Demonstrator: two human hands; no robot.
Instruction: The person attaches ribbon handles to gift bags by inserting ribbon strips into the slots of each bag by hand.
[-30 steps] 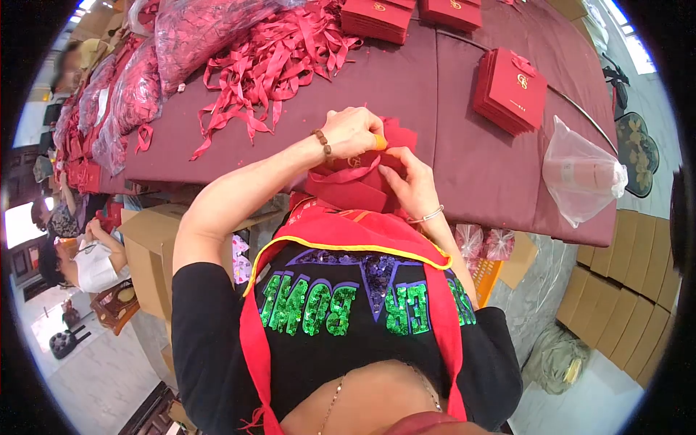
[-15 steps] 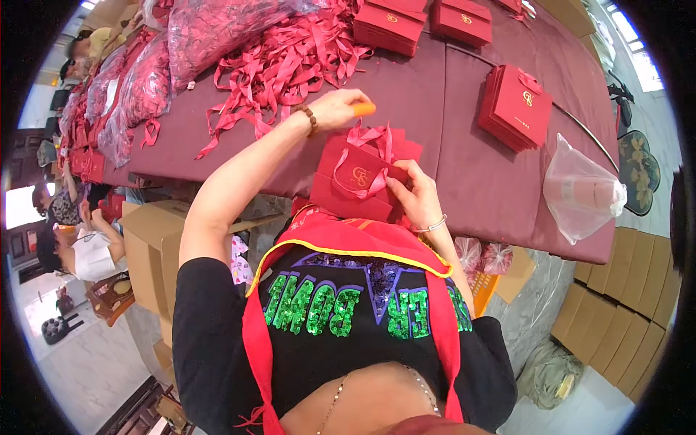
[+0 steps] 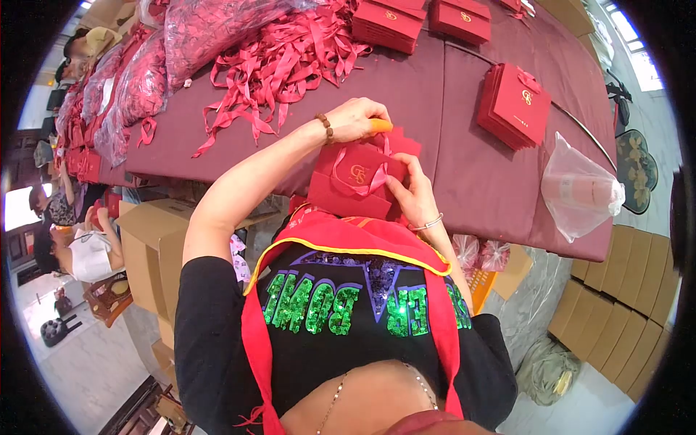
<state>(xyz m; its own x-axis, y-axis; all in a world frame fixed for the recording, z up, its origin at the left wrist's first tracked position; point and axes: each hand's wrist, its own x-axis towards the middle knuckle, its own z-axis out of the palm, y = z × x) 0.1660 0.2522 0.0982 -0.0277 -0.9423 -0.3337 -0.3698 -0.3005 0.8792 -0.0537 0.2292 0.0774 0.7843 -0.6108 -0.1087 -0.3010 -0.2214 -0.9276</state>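
Observation:
My right hand (image 3: 415, 192), with a silver bangle at its wrist, pinches the upper right edge of a small red paper gift bag (image 3: 341, 181). The bag has a gold logo and a pink ribbon handle (image 3: 360, 187) looping over its front. More red bags lie stacked beneath and behind it at the table edge. My left hand (image 3: 359, 119), wearing a brown bead bracelet, is above the bag's top with fingers bent together. An orange cover or piece (image 3: 380, 126) shows at its fingertips, right by the upright ribbon. What those fingers hold is hidden.
Loose pink ribbons (image 3: 290, 65) are heaped ahead, beside clear plastic sacks (image 3: 138, 87). Stacked red bags (image 3: 515, 105) stand to the right, near a tied plastic bag (image 3: 580, 188). Cardboard boxes (image 3: 156, 239) flank the table (image 3: 478, 181). Another person (image 3: 94, 254) sits at left.
My left hand has moved right and slightly down, reaching the ribbon at the bag's top. My right hand stays on the bag's edge.

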